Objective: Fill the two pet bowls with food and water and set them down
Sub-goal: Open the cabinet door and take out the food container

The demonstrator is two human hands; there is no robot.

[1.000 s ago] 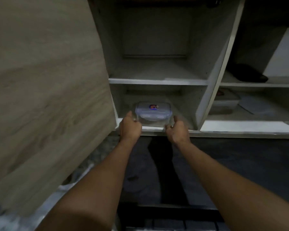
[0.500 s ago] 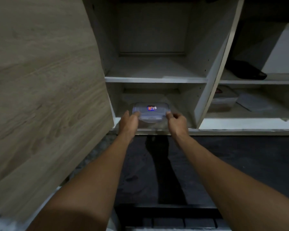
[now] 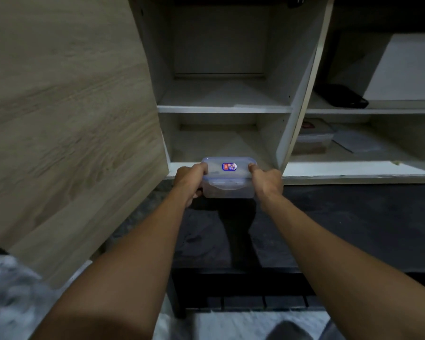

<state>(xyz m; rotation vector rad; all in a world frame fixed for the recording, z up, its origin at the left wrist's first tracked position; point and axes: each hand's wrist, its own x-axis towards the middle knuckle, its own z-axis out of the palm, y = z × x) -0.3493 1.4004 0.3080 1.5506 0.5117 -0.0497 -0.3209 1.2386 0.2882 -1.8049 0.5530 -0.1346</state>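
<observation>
— Container [image 3: 228, 179], is that what the two hands have hold of?

— Yes. Nearest the camera are two bare forearms reaching forward. The left hand [image 3: 190, 182] is clamped on the container's left end and the right hand [image 3: 265, 180] on its right end, thumbs over the lid. It is a clear plastic box with a snap-on lid and a small blue and red label [image 3: 229, 166] on top.

— Where is it exactly?

— At the front lip of the lower shelf [image 3: 221, 149] in the open cabinet. Its near part juts out past the shelf edge over the dark gap below; whether its far edge touches the shelf I cannot tell.

— What is under the arms?

— A dark bench [image 3: 341, 217] runs beneath the cabinet, and lower down a black slatted frame [image 3: 255, 301] shows against a pale floor. All of that is dim and blurred.

— And round about?

— The wood-grain cabinet door [image 3: 66, 123] stands swung open on the left, filling that side of the view. Above the container, the upper shelf [image 3: 223, 99] of the same compartment is bare. A white upright panel [image 3: 302, 89] divides it from the compartment on the right.

— Anything in there?

— A second lidded plastic box [image 3: 313, 139] on the lower level, just beyond the divider, with a pale flat sheet [image 3: 356, 142] beside it. Higher and farther back lies a dark flat object [image 3: 341, 95] next to a white slab [image 3: 402, 69].
</observation>
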